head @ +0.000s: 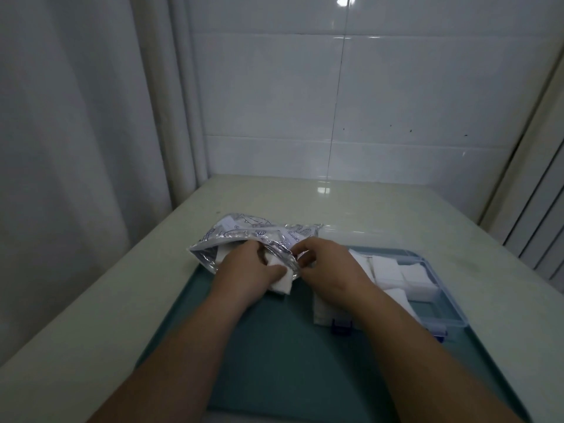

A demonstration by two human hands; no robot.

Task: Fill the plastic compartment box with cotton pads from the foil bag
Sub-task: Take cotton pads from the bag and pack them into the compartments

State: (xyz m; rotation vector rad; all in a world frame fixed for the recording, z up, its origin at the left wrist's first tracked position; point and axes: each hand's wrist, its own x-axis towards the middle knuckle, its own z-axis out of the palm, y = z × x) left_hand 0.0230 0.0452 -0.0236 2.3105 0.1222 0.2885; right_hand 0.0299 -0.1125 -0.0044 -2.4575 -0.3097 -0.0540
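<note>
A silver foil bag (244, 236) with blue print lies across the far left edge of a teal tray (274, 346), its mouth facing me. My left hand (247, 268) grips a small stack of white cotton pads (282, 283) at the bag's mouth. My right hand (326, 264) pinches the bag's opening edge just right of it. The clear plastic compartment box (433, 288) with blue latches sits on the tray's right side, holding white pads (387, 267) in its far compartments; my right forearm covers part of it.
The tray rests on a pale countertop (381, 209) that ends at a white tiled wall (335, 102) behind. A curtain (76, 148) hangs at the left, and a ribbed panel (543, 233) stands at the right.
</note>
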